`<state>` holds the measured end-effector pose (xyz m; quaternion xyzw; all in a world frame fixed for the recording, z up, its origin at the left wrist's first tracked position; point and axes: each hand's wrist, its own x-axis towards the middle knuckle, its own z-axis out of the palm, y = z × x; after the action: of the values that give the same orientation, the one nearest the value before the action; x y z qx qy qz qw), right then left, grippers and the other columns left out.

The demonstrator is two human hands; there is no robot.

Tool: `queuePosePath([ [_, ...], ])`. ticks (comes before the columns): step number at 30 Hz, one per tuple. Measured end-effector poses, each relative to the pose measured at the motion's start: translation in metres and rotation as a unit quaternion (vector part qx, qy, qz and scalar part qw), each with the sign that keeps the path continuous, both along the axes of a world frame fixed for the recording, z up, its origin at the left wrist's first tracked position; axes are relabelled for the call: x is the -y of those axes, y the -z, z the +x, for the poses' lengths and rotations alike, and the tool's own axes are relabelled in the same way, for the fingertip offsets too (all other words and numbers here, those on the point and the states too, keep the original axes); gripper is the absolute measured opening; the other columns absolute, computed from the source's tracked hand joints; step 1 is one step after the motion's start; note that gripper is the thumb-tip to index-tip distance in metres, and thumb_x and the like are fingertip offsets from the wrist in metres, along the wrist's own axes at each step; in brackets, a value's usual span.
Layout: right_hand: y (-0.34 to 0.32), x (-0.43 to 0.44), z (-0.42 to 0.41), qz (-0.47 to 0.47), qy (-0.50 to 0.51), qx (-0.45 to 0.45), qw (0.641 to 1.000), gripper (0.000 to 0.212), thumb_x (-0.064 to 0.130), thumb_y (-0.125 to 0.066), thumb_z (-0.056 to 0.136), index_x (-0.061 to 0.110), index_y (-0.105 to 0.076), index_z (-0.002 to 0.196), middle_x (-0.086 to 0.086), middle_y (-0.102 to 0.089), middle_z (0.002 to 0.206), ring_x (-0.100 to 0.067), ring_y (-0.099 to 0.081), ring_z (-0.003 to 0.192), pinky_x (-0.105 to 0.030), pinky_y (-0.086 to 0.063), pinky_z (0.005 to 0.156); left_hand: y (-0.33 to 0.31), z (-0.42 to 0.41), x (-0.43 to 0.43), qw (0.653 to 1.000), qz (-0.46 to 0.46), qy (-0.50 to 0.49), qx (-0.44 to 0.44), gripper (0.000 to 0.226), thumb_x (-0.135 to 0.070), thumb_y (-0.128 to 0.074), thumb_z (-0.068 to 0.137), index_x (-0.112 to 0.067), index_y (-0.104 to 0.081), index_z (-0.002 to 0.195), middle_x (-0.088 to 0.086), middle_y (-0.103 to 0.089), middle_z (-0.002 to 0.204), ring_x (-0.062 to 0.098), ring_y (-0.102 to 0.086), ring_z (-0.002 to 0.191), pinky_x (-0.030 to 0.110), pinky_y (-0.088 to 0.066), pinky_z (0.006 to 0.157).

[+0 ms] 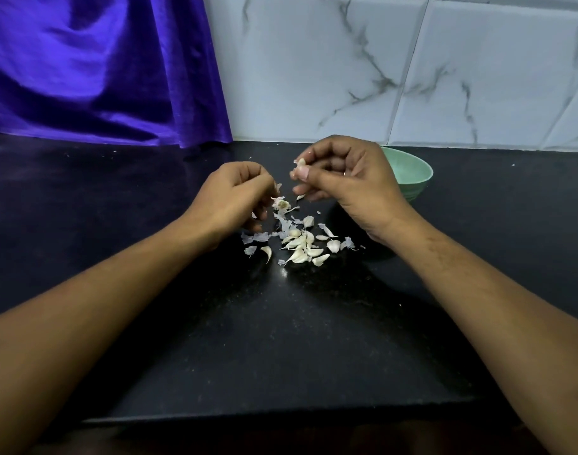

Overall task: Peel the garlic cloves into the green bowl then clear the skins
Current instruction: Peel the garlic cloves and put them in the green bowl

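Note:
My right hand [346,182] pinches a garlic clove [300,163] between thumb and fingers, raised above the counter. My left hand [235,195] is curled beside it, its fingertips pinching a bit of papery skin [277,186]. Below both hands lies a pile of several garlic cloves [302,246] mixed with loose white skins [258,238], and a garlic root stub [282,204]. The green bowl [412,174] stands behind my right hand, partly hidden by it; its inside is not visible.
The black counter [281,339] runs to its front edge near the bottom of the view. A purple cloth [94,67] hangs at the back left. A marble-patterned tile wall [412,67] rises behind the bowl.

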<state>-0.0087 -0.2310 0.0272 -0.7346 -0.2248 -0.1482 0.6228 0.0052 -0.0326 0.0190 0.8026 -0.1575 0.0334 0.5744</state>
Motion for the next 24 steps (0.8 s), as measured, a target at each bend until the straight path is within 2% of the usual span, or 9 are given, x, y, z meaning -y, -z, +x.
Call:
queuePosePath([
  [5, 0.002, 0.0015, 0.0012, 0.001, 0.016, -0.024, 1.0, 0.013, 0.002, -0.074, 0.092, -0.003, -0.069, 0.103, -0.02, -0.073, 0.087, -0.021, -0.071, 0.066, -0.039, -0.063, 0.066, -0.0007, 0.001, -0.0014, 0.993, 0.09, -0.004, 0.074, 0.021, -0.017, -0.05, 0.099, -0.008, -0.062, 0.084, 0.001, -0.062, 0.073, 0.016, -0.063, 0.063, 0.038, -0.057, 0.057],
  [10, 0.0046, 0.0005, 0.0023, -0.007, 0.011, -0.034, 0.999, 0.016, 0.001, -0.071, 0.093, 0.004, -0.07, 0.109, -0.018, -0.07, 0.084, -0.022, -0.072, 0.067, -0.044, -0.064, 0.069, 0.0036, 0.0032, -0.0036, 0.984, 0.141, -0.001, 0.105, 0.022, -0.034, -0.067, 0.099, -0.018, -0.067, 0.083, -0.005, -0.067, 0.069, 0.012, -0.065, 0.061, 0.037, -0.058, 0.063],
  [13, 0.0047, 0.0016, 0.0034, -0.029, 0.022, -0.036, 0.999, 0.013, 0.001, -0.07, 0.094, 0.003, -0.07, 0.107, -0.02, -0.074, 0.087, -0.024, -0.074, 0.069, -0.038, -0.062, 0.065, 0.0031, 0.0043, -0.0057, 0.984, 0.142, -0.004, 0.107, 0.004, -0.025, -0.075, 0.092, -0.026, -0.075, 0.088, -0.007, -0.074, 0.08, 0.012, -0.069, 0.065, 0.04, -0.063, 0.07],
  [14, 0.0052, 0.0019, 0.004, -0.041, 0.03, -0.036, 0.998, 0.012, 0.001, -0.07, 0.094, 0.002, -0.07, 0.106, -0.017, -0.074, 0.084, -0.025, -0.075, 0.069, -0.035, -0.062, 0.062, 0.0032, 0.0042, -0.0057, 0.984, 0.142, -0.003, 0.108, 0.006, -0.021, -0.076, 0.092, -0.028, -0.077, 0.091, -0.006, -0.076, 0.083, 0.014, -0.071, 0.068, 0.04, -0.063, 0.07],
  [17, 0.007, 0.0022, 0.0047, -0.07, 0.044, -0.025, 0.996, 0.01, 0.003, -0.072, 0.094, 0.003, -0.07, 0.103, -0.01, -0.074, 0.081, -0.026, -0.077, 0.071, -0.031, -0.06, 0.06, 0.0035, 0.0031, -0.004, 0.991, 0.099, 0.002, 0.085, 0.004, -0.023, -0.075, 0.093, -0.025, -0.078, 0.094, 0.005, -0.077, 0.085, 0.023, -0.072, 0.07, 0.038, -0.063, 0.064],
  [20, 0.0073, 0.0014, 0.0048, -0.085, 0.057, -0.004, 0.995, 0.009, 0.006, -0.075, 0.092, 0.005, -0.072, 0.1, -0.004, -0.074, 0.079, -0.022, -0.076, 0.069, -0.029, -0.06, 0.061, 0.0037, 0.0029, -0.0021, 0.998, 0.03, 0.017, 0.05, 0.01, -0.024, -0.075, 0.095, -0.015, -0.078, 0.095, 0.017, -0.075, 0.091, 0.016, -0.067, 0.071, 0.034, -0.058, 0.062],
  [24, 0.0061, -0.0006, 0.0026, -0.035, 0.039, -0.048, 0.997, 0.007, 0.0, -0.074, 0.091, 0.003, -0.069, 0.097, -0.022, -0.074, 0.084, -0.026, -0.075, 0.068, -0.036, -0.064, 0.063, 0.0031, 0.0007, 0.0002, 0.997, -0.016, 0.041, 0.057, 0.015, -0.025, -0.078, 0.092, -0.011, -0.077, 0.099, 0.018, -0.075, 0.092, 0.014, -0.066, 0.07, 0.033, -0.056, 0.061],
])
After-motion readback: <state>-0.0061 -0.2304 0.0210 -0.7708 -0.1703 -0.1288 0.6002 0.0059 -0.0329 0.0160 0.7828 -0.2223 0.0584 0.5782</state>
